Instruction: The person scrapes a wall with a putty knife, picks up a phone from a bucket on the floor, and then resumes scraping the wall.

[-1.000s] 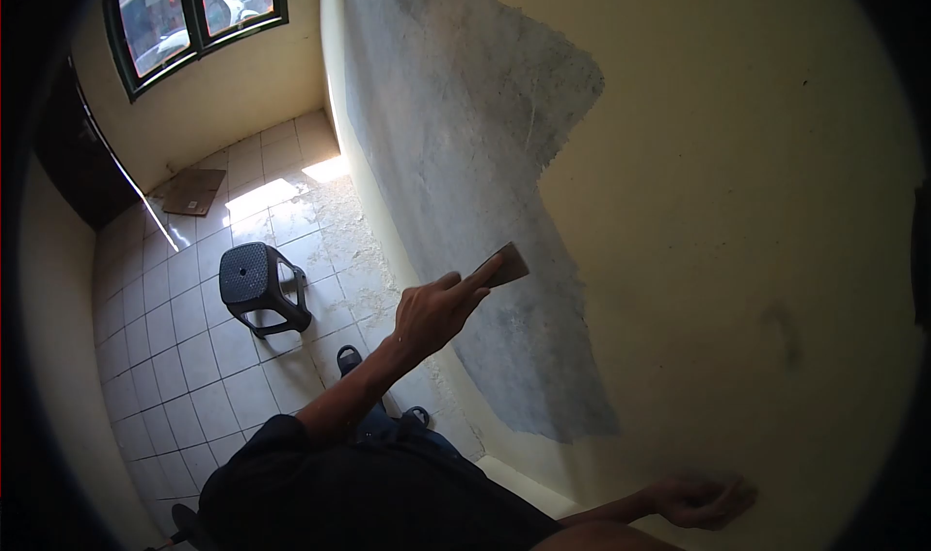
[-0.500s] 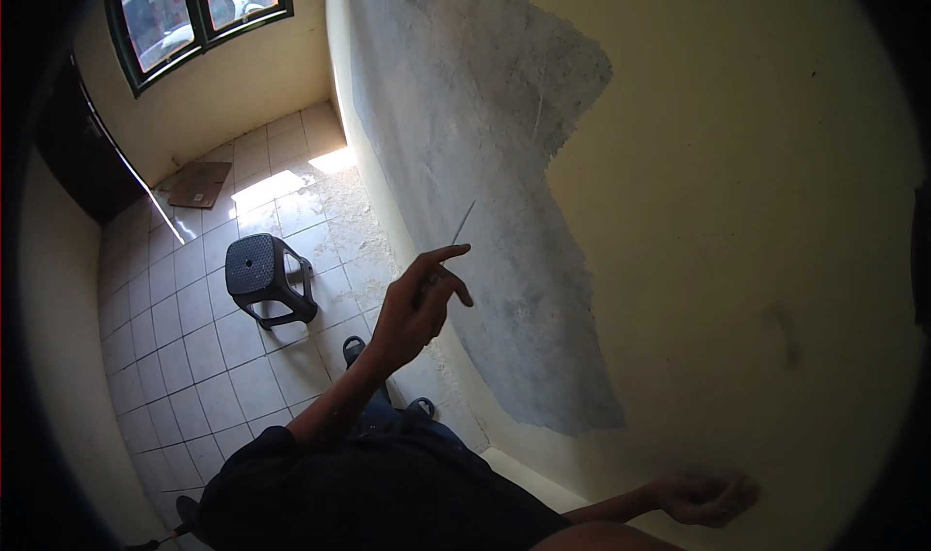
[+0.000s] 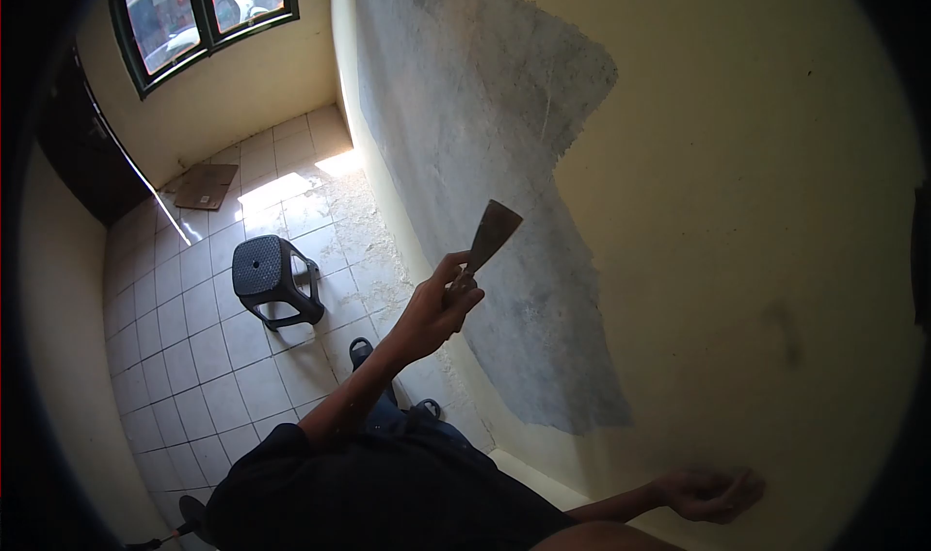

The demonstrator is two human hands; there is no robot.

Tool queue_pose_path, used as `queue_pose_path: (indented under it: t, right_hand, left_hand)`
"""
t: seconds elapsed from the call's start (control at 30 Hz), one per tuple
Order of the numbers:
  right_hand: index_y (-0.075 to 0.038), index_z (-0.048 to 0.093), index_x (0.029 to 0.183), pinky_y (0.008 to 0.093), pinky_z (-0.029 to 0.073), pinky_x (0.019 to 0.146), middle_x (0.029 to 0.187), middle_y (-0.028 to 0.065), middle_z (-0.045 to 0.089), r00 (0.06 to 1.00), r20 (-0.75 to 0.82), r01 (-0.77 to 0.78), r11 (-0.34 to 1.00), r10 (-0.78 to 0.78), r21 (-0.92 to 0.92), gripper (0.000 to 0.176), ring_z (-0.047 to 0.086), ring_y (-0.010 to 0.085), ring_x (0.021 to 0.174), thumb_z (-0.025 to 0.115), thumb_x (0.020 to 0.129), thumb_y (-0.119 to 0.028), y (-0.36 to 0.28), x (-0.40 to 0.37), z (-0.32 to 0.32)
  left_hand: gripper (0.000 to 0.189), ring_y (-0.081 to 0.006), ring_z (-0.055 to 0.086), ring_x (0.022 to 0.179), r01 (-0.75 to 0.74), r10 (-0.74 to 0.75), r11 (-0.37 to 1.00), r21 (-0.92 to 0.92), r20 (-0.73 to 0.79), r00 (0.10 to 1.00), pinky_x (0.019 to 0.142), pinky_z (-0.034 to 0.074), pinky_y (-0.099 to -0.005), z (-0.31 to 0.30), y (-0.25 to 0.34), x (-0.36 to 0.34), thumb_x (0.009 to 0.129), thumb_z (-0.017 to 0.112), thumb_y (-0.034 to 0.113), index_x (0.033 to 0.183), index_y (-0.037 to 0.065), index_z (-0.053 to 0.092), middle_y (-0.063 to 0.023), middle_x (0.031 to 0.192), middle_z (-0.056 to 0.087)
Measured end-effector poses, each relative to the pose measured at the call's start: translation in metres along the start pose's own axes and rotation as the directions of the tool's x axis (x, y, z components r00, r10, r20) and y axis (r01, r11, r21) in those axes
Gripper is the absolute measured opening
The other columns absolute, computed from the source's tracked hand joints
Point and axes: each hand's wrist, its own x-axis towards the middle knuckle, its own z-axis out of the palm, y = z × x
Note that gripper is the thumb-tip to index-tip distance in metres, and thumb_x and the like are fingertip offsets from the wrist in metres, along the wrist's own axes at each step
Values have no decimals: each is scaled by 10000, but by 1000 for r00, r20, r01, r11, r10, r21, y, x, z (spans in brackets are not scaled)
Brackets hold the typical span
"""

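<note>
Left hand (image 3: 441, 308) closed on the handle of a scraper (image 3: 495, 229), thumb and fingers gripping it, blade slanting up toward one o'clock. Blade shows in front of the grey patch (image 3: 504, 114) on the yellowish wall (image 3: 718, 202); contact I can't judge from my end. Right hand (image 3: 716, 496), between four and five o'clock in my view, fingers loosely curled, close by the wall; whether it touches, or has anything in it, I can't tell. Black stool (image 3: 260, 266) upright on the tiled floor (image 3: 208, 357), nine to ten o'clock from the left hand. Brown board (image 3: 206, 187) lies farther off, toward ten. Pale debris (image 3: 373, 236) on the floor along the wall's foot. Window (image 3: 208, 17) at about eleven.
</note>
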Motion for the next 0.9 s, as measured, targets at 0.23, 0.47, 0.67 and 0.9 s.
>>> queue_pose_path:
  t: [0.23, 0.47, 0.67, 0.9]
  right_hand:
    - [-49, 694, 1313, 498, 506, 1096, 1404, 182, 645, 1000, 5, 0, 1000, 1, -18, 316, 612, 369, 1348, 471, 1156, -208, 0, 0, 1]
    - [-48, 695, 1309, 492, 511, 1097, 1401, 180, 644, 1000, 2, -5, 1000, 5, -5, 336, 613, 369, 1349, 460, 1162, -237, -12, 10, 2]
    - [-37, 693, 1303, 483, 527, 1094, 1388, 190, 634, 1000, 18, -12, 998, 13, -63, 329, 615, 365, 1348, 464, 1159, -225, -13, 7, 0]
    - [-22, 690, 1296, 490, 540, 1094, 1371, 197, 633, 1000, 23, -20, 997, 22, -68, 318, 623, 369, 1340, 483, 1151, -214, -13, 7, 1]
  left_hand:
    - [315, -113, 473, 591, -34, 41, 973, 227, -28, 999, 566, 405, -335, 3, -16, 22, 998, 761, 295, 953, -12, 709, -54, 645, 573]
    - [340, -344, 618, 545, -53, 128, 901, 430, -147, 981, 578, 476, -444, 23, 15, 54, 954, 777, 294, 848, -10, 669, -178, 626, 623]
    - [245, -430, 675, 619, -38, 159, 863, 504, -198, 967, 603, 517, -482, 22, 10, 70, 963, 733, 227, 854, 9, 707, -205, 656, 662]
    - [289, -449, 680, 645, -63, 190, 766, 640, -133, 973, 623, 544, -516, 4, -8, 66, 987, 696, 255, 804, 36, 739, -216, 654, 664]
